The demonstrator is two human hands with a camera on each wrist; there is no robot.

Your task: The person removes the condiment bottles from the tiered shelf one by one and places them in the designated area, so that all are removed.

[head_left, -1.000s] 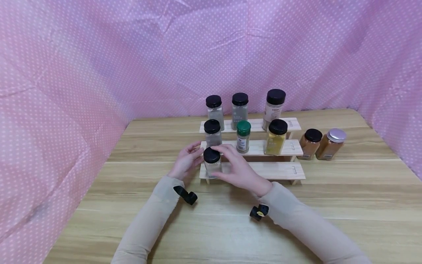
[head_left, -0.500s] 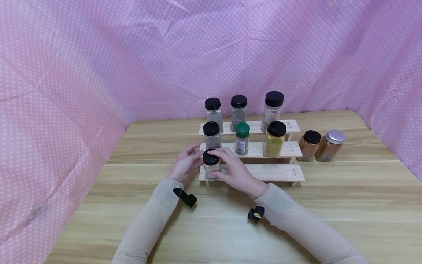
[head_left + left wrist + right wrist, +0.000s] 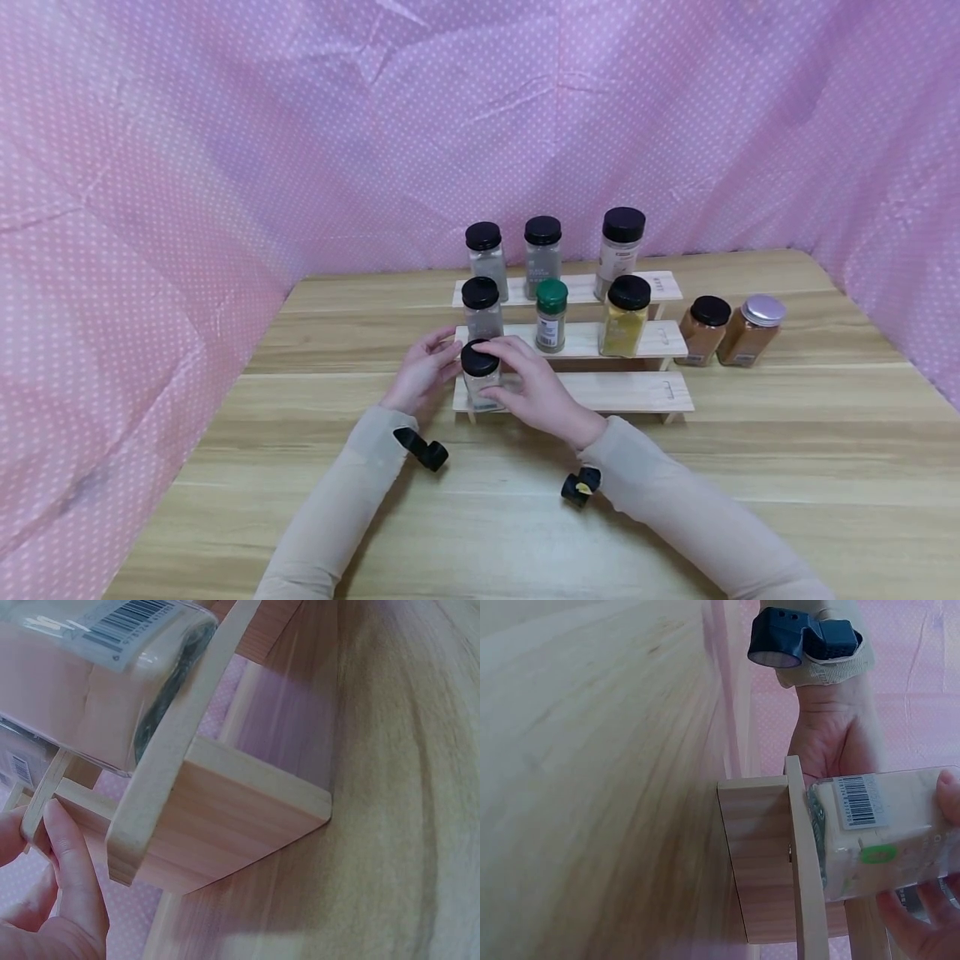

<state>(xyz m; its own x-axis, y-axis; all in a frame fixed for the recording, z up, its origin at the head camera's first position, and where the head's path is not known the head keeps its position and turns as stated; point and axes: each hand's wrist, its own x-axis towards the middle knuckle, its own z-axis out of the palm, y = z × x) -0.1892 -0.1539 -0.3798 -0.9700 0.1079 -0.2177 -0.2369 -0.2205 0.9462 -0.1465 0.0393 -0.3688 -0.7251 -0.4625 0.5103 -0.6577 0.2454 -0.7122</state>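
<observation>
Gripping the nearest jar (image 3: pixel 477 386) in curled fingers, the right hand (image 3: pixel 542 400) keeps it at the left end of the near tier (image 3: pixel 615 392), unshifted over the last second (probably seated, then), while the left hand (image 3: pixel 422 375) pinches the middle tier (image 3: pixel 581 337) leftmost.

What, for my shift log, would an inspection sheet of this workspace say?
Surface: wood-grain table, bearing a three-tier wooden rack.
Job's things: front jar upright at the lowest tier's left end; six jars on the tiers above.
Clutter: black-lidded jar and silver-lidded jar on the table, right of the rack.
Grippers: right hand holds the front jar; left hand pinches the middle tier's left end.
Cables: nothing seen.
Surroundings: pink dotted cloth behind and at both sides.
</observation>
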